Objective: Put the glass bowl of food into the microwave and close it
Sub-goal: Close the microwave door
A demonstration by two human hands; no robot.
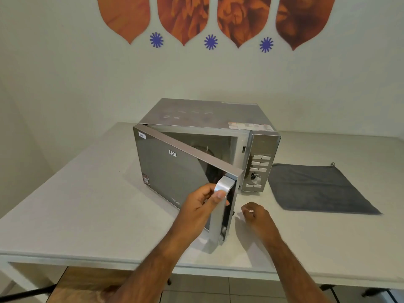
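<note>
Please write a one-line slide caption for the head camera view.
Left hand grips the handle of the half-open silver microwave door; right hand hovers beside it.

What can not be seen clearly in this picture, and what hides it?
- Glass bowl: not identifiable in the head view; the half-open door covers most of the microwave cavity, where only dark shapes show.
- Left hand fingertips: wrapped behind the door handle.
- Control panel button labels: too small to read.
- Right hand: curled, palm hidden.
</note>
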